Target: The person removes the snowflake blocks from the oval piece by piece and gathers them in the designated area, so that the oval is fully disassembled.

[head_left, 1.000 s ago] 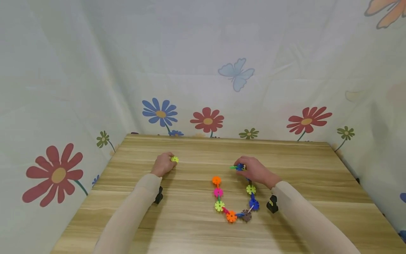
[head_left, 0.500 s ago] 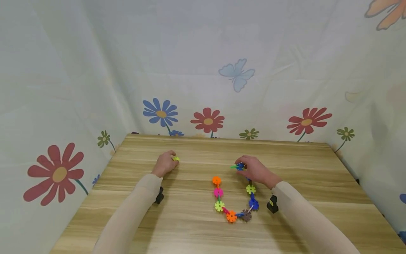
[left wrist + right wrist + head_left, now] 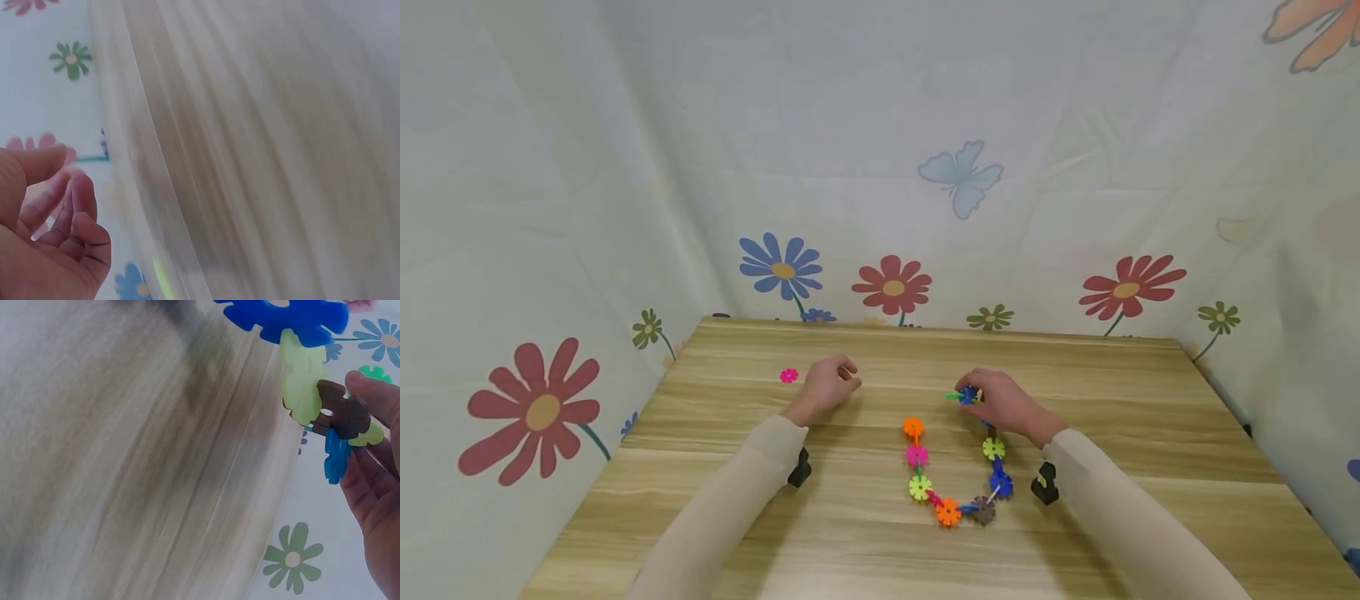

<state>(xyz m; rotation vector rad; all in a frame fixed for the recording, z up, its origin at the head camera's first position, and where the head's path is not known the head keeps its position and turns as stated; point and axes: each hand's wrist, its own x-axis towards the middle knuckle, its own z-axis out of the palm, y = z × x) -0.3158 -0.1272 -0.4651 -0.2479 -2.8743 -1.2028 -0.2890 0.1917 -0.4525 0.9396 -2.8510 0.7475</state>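
A chain of interlocking snowflake discs [image 3: 948,512] lies in a U on the table, in orange, pink, yellow-green, blue and brown. At its far right end, my right hand [image 3: 1003,404] pinches the chain. The right wrist view shows a brown disc [image 3: 340,414] by the thumb, with yellow-green and blue discs linked to it. My left hand [image 3: 826,385] hovers to the left of the chain, fingers loosely curled, holding nothing visible. Beside it lies a loose pink disc [image 3: 788,376]. A blurred yellow-green disc [image 3: 164,279] shows on the table in the left wrist view; the head view hides it.
The wood-grain table [image 3: 850,550] meets a pale curtain [image 3: 850,125] printed with flowers and a butterfly at its far edge. The curtain also runs along both sides. A black wrist mount [image 3: 1045,483] sits under the right sleeve, another [image 3: 800,468] under the left.
My left hand has let go of the yellow-green disc and moved right, uncovering the pink disc. My right hand stays in place with the chain.
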